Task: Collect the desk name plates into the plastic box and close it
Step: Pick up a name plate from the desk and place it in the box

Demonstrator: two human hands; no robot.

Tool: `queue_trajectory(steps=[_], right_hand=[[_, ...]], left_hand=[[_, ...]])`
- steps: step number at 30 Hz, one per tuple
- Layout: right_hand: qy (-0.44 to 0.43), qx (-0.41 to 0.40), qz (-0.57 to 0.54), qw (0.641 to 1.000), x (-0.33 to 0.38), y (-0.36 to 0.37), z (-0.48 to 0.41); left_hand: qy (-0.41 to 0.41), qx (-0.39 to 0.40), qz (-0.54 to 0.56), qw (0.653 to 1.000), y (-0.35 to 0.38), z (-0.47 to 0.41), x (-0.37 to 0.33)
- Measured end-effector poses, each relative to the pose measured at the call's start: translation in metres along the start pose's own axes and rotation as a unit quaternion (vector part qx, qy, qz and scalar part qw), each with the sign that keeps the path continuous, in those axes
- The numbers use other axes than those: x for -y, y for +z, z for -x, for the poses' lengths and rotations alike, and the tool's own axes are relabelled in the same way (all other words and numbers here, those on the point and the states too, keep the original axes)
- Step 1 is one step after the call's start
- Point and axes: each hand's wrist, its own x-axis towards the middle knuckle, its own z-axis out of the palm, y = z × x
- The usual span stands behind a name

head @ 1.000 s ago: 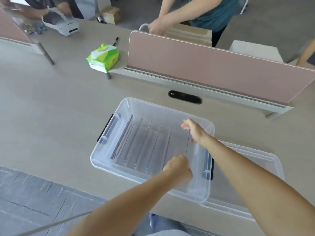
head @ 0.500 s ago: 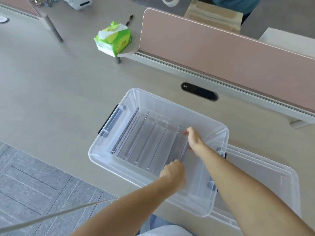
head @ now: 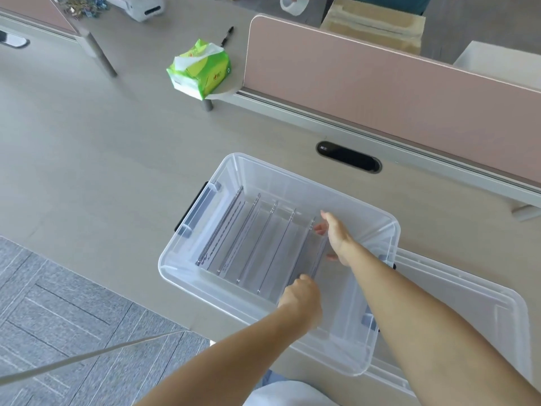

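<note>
A clear plastic box (head: 295,183) with grey side latches stands open on the desk in front of me. Several clear acrylic name plates (head: 248,238) stand in a row inside it, leaning the same way. Both my hands are inside the box on the rightmost name plate (head: 311,253): my right hand (head: 336,235) grips its far end, my left hand (head: 301,298) grips its near end. The box's clear lid (head: 456,297) lies flat on the desk to the right, partly under the box.
A pink desk divider (head: 380,83) runs behind the box, with a black cable slot (head: 348,156) in the desk before it. A green tissue pack (head: 199,68) and a black pen (head: 227,35) lie at the back left. The desk edge and grey carpet (head: 58,303) are at the lower left.
Both hands have lowered the rightmost plate deeper into the box, next to the others. My view has tilted down and moved closer.
</note>
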Motion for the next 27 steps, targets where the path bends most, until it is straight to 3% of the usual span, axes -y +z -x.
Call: queue_trajectory(steps=[6,11,27], right_hand=[[-0.039,0.064,0.08,0.994,0.022,-0.015,0.002],[-0.008,0.1,0.149,0.984,0.03,-0.023,-0.006],[-0.003,0.084,0.118,0.989,0.027,-0.022,-0.005]], left_hand=[[-0.005,-0.007,0.015,1.0,0.008,-0.003,0.0],[-0.013,-0.012,0.032,0.999,0.012,-0.005,-0.001],[-0.016,-0.017,0.034,0.999,0.01,-0.004,0.0]])
